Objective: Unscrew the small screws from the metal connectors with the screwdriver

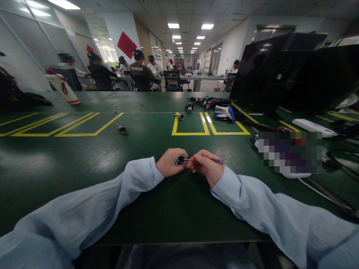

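My left hand [169,163] is closed around a small round metal connector [180,160], its open face turned toward me. My right hand [206,165] pinches a thin purple-handled tool [213,161] whose tip touches the connector's face. Both hands rest close together on the green table [84,164], in pale blue sleeves.
Two more metal connectors [121,129] [179,116] lie farther out near the yellow floor-tape boxes [190,132]. A pile of connectors and blue-white gloves [224,112] sits at the back right, beside black monitors [280,71]. A white cup [63,87] stands back left. People sit at desks beyond.
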Tool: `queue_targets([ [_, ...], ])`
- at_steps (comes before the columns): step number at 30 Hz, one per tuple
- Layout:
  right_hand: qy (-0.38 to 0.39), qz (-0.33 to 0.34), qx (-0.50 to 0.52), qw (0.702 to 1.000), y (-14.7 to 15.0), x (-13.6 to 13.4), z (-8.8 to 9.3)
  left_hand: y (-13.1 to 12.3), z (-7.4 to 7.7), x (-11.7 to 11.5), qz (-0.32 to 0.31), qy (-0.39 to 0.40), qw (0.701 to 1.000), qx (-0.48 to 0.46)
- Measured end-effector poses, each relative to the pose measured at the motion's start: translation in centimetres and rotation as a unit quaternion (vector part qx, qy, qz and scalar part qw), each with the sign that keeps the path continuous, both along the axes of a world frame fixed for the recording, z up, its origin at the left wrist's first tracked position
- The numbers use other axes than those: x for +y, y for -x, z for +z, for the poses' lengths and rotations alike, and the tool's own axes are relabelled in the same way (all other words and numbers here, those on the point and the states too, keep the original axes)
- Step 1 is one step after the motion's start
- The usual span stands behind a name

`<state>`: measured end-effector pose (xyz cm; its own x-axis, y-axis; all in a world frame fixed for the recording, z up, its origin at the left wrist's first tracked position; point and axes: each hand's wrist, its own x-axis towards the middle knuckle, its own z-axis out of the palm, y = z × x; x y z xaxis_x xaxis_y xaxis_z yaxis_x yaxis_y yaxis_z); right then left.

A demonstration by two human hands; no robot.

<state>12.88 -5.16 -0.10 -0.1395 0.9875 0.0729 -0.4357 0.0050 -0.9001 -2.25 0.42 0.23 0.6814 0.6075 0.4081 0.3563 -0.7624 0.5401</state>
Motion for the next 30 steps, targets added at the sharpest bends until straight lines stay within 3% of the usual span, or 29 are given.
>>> queue_targets([
  [14,0.049,0.046,0.08,0.995,0.05,0.27,-0.26,0.15,-0.09,0.13,0.0,0.041,0.997,-0.066],
  [22,-0.03,0.017,-0.007,0.999,0.36,-0.11,-0.59,0.0,-0.27,0.31,-0.005,0.041,0.997,-0.068],
  [30,0.03,0.038,0.067,0.997,0.49,-0.2,-0.01,0.03,-0.08,0.14,0.0,0.05,0.997,-0.063],
])
